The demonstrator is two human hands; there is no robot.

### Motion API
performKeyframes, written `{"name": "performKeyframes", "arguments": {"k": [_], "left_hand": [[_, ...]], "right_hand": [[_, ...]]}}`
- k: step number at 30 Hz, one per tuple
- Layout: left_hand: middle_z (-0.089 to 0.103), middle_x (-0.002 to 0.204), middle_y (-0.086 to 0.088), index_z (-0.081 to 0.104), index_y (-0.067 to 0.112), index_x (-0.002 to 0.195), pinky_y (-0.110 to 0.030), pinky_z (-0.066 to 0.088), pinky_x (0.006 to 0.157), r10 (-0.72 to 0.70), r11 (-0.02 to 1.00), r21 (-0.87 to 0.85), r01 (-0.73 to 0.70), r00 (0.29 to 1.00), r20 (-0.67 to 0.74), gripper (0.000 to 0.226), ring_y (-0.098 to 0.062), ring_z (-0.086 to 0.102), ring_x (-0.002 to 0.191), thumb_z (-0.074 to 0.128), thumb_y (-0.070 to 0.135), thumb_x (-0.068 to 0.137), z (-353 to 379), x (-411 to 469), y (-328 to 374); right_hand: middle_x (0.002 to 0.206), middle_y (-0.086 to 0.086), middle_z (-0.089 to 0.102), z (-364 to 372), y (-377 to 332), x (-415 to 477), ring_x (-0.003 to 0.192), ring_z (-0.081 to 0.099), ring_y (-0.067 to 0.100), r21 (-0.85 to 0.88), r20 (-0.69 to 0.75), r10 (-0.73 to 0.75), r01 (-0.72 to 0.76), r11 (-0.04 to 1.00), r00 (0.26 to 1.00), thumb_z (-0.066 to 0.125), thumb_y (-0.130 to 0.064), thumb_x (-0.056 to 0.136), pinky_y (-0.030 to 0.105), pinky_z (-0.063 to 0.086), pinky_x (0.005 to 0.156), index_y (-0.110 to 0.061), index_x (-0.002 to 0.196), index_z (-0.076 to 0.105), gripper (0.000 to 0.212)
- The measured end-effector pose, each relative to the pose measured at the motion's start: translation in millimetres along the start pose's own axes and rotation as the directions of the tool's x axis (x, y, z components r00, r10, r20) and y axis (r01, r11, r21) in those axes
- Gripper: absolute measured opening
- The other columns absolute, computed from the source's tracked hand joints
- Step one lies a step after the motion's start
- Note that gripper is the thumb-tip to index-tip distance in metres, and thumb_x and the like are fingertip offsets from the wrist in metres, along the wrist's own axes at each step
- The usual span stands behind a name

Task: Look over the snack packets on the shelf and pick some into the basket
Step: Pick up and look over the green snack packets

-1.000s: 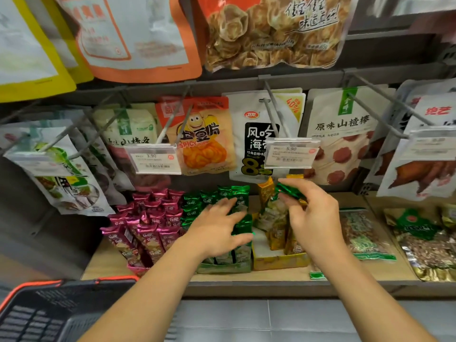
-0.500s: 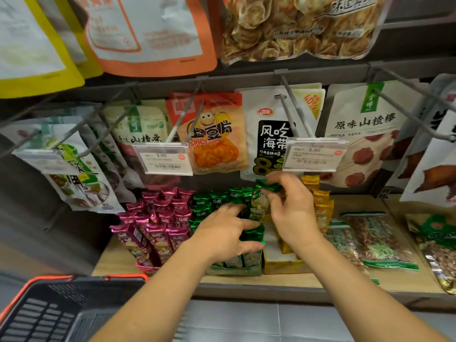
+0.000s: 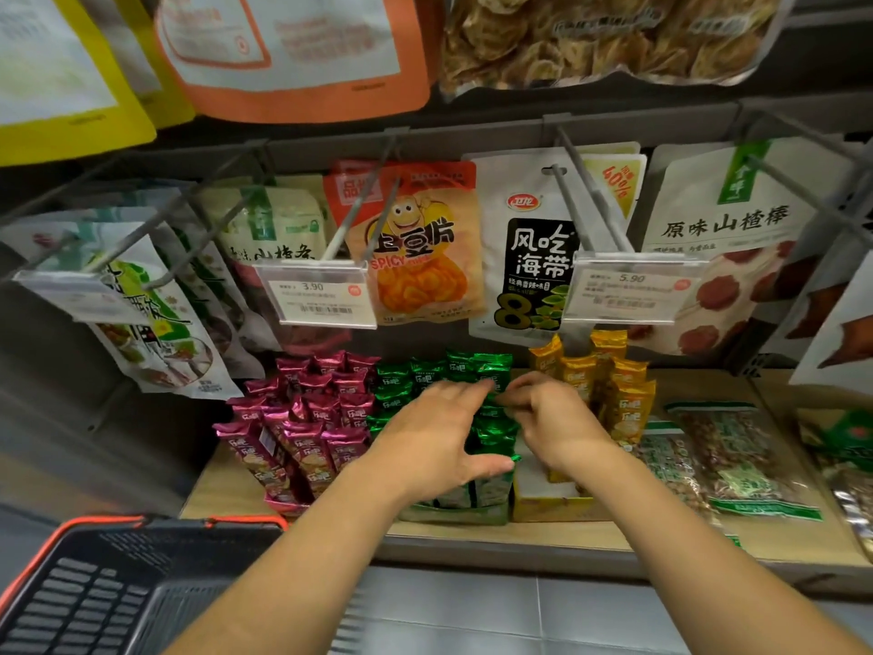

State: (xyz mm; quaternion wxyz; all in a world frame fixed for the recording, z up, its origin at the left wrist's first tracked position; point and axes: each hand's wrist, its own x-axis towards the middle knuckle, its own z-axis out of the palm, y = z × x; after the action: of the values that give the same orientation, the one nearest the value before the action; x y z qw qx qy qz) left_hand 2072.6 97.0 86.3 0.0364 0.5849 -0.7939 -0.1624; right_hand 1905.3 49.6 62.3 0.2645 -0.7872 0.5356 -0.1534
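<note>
Head view showed the black plastic basket with an orange rim (image 3: 141, 520) near left, below the wooden shelf (image 3: 567, 531). Shiny pink snack packets (image 3: 307, 413) stood tight at far left. The left hand (image 3: 432, 437) lay on the shiny green snack packets (image 3: 491, 368), fingers straight and spread. The right hand (image 3: 557, 423) bent its fingers onto one green top; blur hid any pinch. A rough tug could tip those tight rows, or knock the shiny yellow snack packets (image 3: 623, 404) just right.

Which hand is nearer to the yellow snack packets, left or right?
Right. The right hand sits directly beside the yellow packets, on their left; the left hand is farther left, over the green packets.
</note>
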Motion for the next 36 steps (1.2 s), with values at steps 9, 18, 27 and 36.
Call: {"name": "performKeyframes", "arguments": {"k": [9, 18, 27, 36], "left_hand": [[0.041, 0.141, -0.006, 0.043, 0.016, 0.14, -0.041, 0.027, 0.111, 0.053, 0.961, 0.273, -0.049, 0.999, -0.007, 0.062, -0.028, 0.036, 0.13, 0.03, 0.059, 0.097, 11.5, -1.5, 15.9], [0.05, 0.138, -0.004, 0.043, 0.016, 0.139, -0.036, 0.031, 0.109, 0.074, 0.97, 0.232, -0.067, 0.997, -0.02, 0.056, -0.025, 0.045, 0.127, 0.033, 0.054, 0.099, 9.2, -7.4, 13.6], [0.019, 0.16, -0.006, 0.018, 0.015, 0.153, -0.039, 0.011, 0.121, 0.037, 0.977, 0.208, -0.051, 0.997, 0.067, 0.067, -0.023, 0.014, 0.147, 0.033, 0.053, 0.099, 6.8, -11.9, 15.9], [0.068, 0.1, 0.019, 0.072, 0.026, 0.108, -0.027, 0.048, 0.089, 0.042, 0.956, -0.262, -0.129, 0.949, -0.313, 0.021, -0.001, 0.062, 0.097, 0.054, 0.03, 0.096, -34.1, -35.7, 45.5]], "right_hand": [[0.115, 0.007, 0.066, -2.8, -3.1, 22.0, 0.109, 0.062, 0.025, 0.294, -0.221, 0.19, -0.121, 0.948, 0.956, 0.065, -0.013, 0.088, 0.025, 0.044, 0.089, -0.016, 0.131, 0.055, 0.045], [0.097, 0.01, 0.07, 16.1, -3.6, 24.2, 0.092, 0.064, 0.033, 0.182, -0.365, 0.158, -0.096, 0.979, 0.917, 0.059, -0.007, 0.09, 0.033, 0.048, 0.071, -0.017, 0.112, 0.063, 0.025], [0.116, 0.003, 0.062, -31.1, -25.1, -81.8, 0.105, 0.057, 0.014, 0.231, -0.842, 0.08, 0.224, 0.947, 0.534, 0.046, 0.0, 0.086, 0.019, 0.04, 0.09, -0.012, 0.106, 0.055, 0.025], [0.078, -0.013, 0.063, -106.5, -51.4, -157.0, 0.066, 0.057, 0.006, -0.02, -0.606, -0.141, 0.163, 0.986, 0.783, 0.059, -0.011, 0.091, 0.025, 0.045, 0.058, -0.027, 0.106, 0.057, 0.022]]}}
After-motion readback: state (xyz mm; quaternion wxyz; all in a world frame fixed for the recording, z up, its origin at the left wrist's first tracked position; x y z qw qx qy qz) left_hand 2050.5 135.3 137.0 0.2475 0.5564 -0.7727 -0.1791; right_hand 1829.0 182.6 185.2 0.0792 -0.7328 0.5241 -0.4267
